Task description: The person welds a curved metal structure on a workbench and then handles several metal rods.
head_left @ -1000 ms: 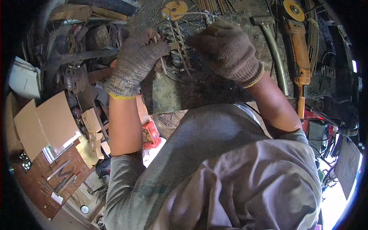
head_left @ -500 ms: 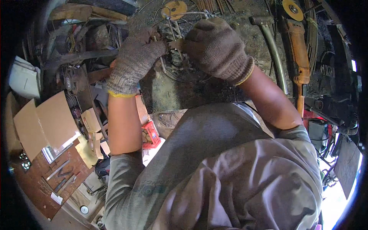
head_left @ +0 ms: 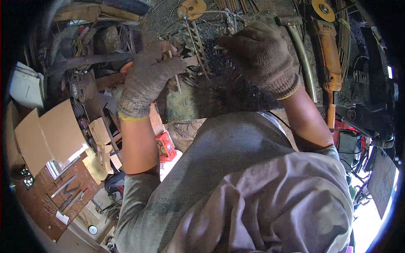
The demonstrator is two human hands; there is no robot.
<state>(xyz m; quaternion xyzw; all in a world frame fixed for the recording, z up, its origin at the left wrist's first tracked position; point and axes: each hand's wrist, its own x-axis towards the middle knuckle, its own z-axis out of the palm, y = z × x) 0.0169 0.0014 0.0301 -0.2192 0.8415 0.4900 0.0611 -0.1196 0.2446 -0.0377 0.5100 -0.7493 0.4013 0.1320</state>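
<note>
- Far left, two tan cardboard sheets [head_left: 52, 135] lean over a brown board [head_left: 80, 173] with small tools on it.
- Then the left hand [head_left: 152, 69], in a grey knit glove with a yellow cuff edge, over the dark counter [head_left: 181, 105]. It's clamped on a flat metal strip, thumb on the near side.
- A thin rod [head_left: 179, 84] runs behind that thumb, one end poking out above and the other below.
- The flat metal strip [head_left: 191, 61] sticks out past the thumb tip, pointing right, so it sits between the two hands and well short of the right one.
- Just past it there's a ridged metal piece [head_left: 199, 44], with a yellowish disc [head_left: 194, 8] farther back.
- Right hand [head_left: 263, 59], same kind of glove, is curled up well apart from the strip. Can't tell if the fingers pinch anything.
- Next, a hammer [head_left: 301, 55] with a metal handle.
- Right of that, an orange angle grinder [head_left: 328, 59].
</note>
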